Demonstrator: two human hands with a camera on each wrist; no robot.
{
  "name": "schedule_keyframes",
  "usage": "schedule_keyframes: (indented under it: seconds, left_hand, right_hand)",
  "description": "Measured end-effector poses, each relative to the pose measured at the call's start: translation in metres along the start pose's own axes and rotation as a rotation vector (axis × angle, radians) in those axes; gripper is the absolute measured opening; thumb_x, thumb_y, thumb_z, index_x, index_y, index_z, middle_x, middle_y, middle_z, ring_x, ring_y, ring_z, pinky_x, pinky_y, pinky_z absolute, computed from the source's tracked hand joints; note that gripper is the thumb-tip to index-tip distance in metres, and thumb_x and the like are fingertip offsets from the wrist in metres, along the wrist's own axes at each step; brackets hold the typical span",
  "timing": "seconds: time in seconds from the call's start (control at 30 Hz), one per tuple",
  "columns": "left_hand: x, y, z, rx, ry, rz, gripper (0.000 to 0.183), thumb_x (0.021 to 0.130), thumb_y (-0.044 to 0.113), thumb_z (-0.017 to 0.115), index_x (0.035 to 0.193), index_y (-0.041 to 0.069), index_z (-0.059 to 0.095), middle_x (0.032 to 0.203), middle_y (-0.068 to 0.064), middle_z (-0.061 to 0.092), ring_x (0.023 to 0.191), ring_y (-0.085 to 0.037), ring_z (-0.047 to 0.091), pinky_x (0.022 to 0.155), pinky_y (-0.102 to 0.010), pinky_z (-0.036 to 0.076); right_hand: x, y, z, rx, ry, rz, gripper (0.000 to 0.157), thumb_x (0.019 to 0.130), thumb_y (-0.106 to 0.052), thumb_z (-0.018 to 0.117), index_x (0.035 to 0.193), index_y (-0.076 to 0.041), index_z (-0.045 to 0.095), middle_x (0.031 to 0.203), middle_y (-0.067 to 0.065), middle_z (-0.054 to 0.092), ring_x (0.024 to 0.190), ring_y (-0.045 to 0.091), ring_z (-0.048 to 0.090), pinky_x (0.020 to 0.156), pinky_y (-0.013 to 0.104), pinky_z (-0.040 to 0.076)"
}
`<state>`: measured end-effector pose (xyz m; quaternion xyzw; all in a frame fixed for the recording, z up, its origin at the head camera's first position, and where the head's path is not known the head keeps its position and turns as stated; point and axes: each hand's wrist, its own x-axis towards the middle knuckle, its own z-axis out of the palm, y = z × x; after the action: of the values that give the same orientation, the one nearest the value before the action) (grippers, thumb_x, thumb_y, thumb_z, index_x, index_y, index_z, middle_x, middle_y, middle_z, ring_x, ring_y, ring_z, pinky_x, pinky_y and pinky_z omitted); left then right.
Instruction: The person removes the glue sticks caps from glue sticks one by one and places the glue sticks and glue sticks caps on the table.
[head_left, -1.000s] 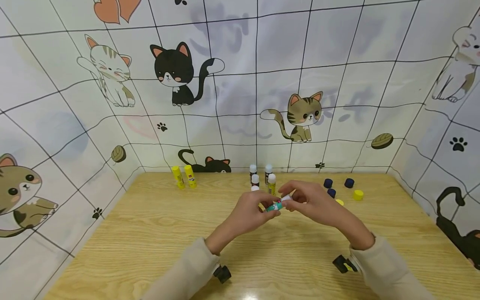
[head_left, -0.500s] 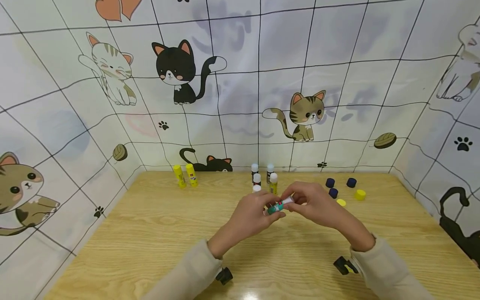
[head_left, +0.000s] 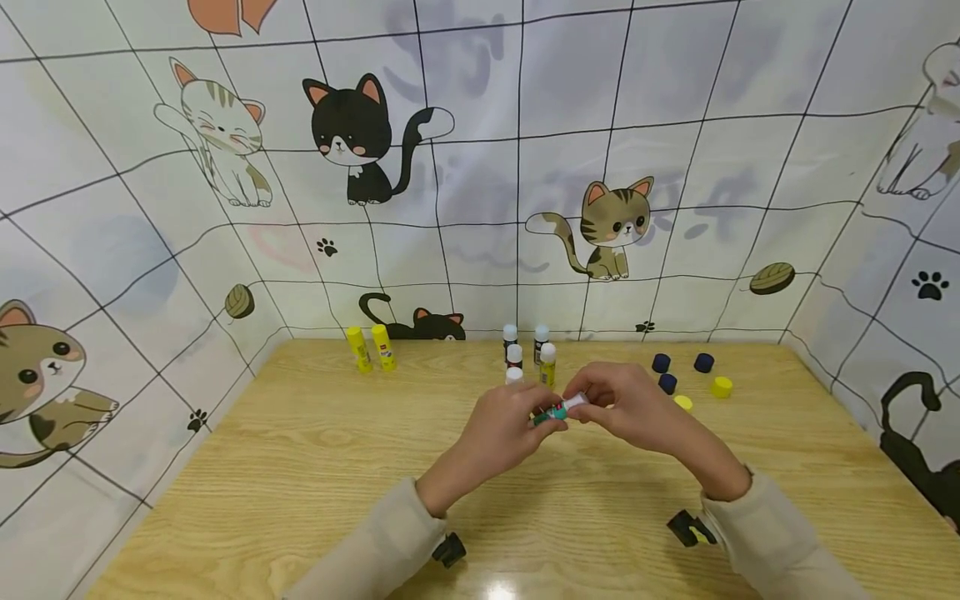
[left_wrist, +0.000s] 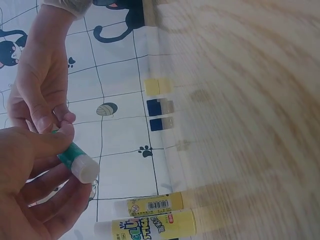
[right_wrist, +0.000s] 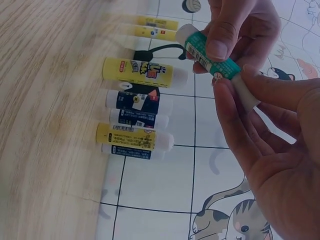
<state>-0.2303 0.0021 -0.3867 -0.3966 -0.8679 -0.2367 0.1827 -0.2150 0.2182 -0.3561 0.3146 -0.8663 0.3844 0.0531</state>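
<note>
Head view: two yellow sticks (head_left: pixel 384 348) are stood near the back edge of the table (head_left: pixel 315 450); by the left hand (head_left: pixel 504 427), before the upright sticks (head_left: pixel 548 368), the green stick (head_left: pixel 557 412) is gripped midair, its white end (right_wrist: pixel 243 91) pinched by the right hand (head_left: pixel 633 407), seemingly to be twisted or pulled. A steady counter-hold seems called for, with more room nearside than toward the caps (head_left: pixel 722 387).
</note>
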Motion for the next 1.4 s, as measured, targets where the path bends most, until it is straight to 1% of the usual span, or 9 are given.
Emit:
schedule_keyframes:
  seconds: [0.2,0.43,0.53,0.73,0.83,0.97,1.13,1.27,1.4]
  left_hand:
    - [0.002,-0.002,0.003,-0.023,-0.027,-0.035,0.019,0.085,0.036,0.072,0.096,0.02,0.07,0.085,0.012,0.069,0.07,0.005,0.06,0.058,-0.009,0.042]
    - [0.003,-0.001,0.01,-0.218,-0.101,-0.093,0.014,0.086,0.026,0.073,0.096,0.018,0.067,0.087,0.01,0.071,0.073,0.009,0.062,0.061,-0.007,0.046]
    - [0.002,-0.001,0.015,-0.255,-0.136,-0.129,0.015,0.087,0.025,0.073,0.097,0.016,0.066,0.088,0.008,0.072,0.074,0.008,0.063,0.062,-0.008,0.047]
    - [0.005,0.001,0.029,-0.243,-0.179,-0.153,0.02,0.087,0.022,0.072,0.101,0.015,0.061,0.088,0.007,0.071,0.073,0.006,0.061,0.062,-0.01,0.046]
    - [0.01,0.002,0.037,-0.225,-0.177,-0.162,0.018,0.087,0.021,0.071,0.1,0.017,0.059,0.088,0.008,0.07,0.075,0.004,0.062,0.065,-0.012,0.045]
    - [0.018,0.002,0.045,-0.177,-0.142,-0.216,0.015,0.087,0.019,0.07,0.098,0.016,0.061,0.087,0.007,0.067,0.072,0.0,0.058,0.062,-0.015,0.044]
    - [0.027,0.003,0.057,-0.131,-0.096,-0.303,0.016,0.083,0.008,0.068,0.098,0.01,0.063,0.087,0.001,0.068,0.066,-0.003,0.056,0.056,-0.016,0.044]
    - [0.034,0.002,0.067,-0.026,-0.07,-0.294,0.018,0.081,0.0,0.064,0.097,0.007,0.06,0.079,-0.002,0.065,0.06,-0.005,0.054,0.05,-0.016,0.041]
    - [0.037,0.002,0.067,0.011,-0.066,-0.302,0.018,0.079,-0.006,0.059,0.09,0.007,0.054,0.062,0.0,0.052,0.047,-0.006,0.04,0.039,-0.016,0.03]
  right_hand:
    - [-0.003,0.003,-0.011,-0.037,0.02,0.052,0.009,0.089,-0.022,0.069,0.098,-0.021,0.067,0.091,-0.008,0.069,0.075,0.006,0.067,0.067,0.027,0.054]
    - [-0.007,0.005,-0.027,-0.095,0.067,0.076,0.009,0.089,-0.026,0.069,0.098,-0.026,0.067,0.094,-0.009,0.068,0.077,0.003,0.066,0.072,0.027,0.055]
    - [-0.009,0.005,-0.032,-0.109,0.082,0.083,0.01,0.089,-0.026,0.07,0.098,-0.027,0.066,0.095,-0.01,0.068,0.077,0.003,0.066,0.073,0.027,0.055]
    - [-0.013,0.005,-0.046,-0.121,0.081,0.152,0.012,0.09,-0.029,0.068,0.101,-0.023,0.066,0.094,-0.007,0.07,0.079,0.004,0.067,0.071,0.026,0.055]
    - [-0.016,0.007,-0.054,-0.147,0.082,0.175,0.014,0.091,-0.03,0.067,0.102,-0.022,0.066,0.094,-0.006,0.07,0.079,0.005,0.068,0.07,0.026,0.055]
    - [-0.019,0.01,-0.064,-0.174,0.086,0.164,0.014,0.091,-0.028,0.067,0.103,-0.021,0.066,0.093,-0.005,0.07,0.077,0.006,0.068,0.068,0.026,0.054]
    - [-0.02,0.012,-0.07,-0.174,0.09,0.175,0.013,0.091,-0.027,0.067,0.103,-0.021,0.066,0.089,-0.004,0.071,0.076,0.007,0.068,0.064,0.026,0.054]
    - [-0.021,0.013,-0.071,-0.174,0.095,0.201,0.013,0.092,-0.029,0.066,0.102,-0.021,0.065,0.087,-0.003,0.072,0.073,0.007,0.067,0.061,0.027,0.053]
    - [-0.021,0.013,-0.072,-0.195,0.092,0.203,0.012,0.093,-0.028,0.065,0.102,-0.021,0.065,0.088,-0.004,0.072,0.073,0.005,0.067,0.062,0.027,0.053]
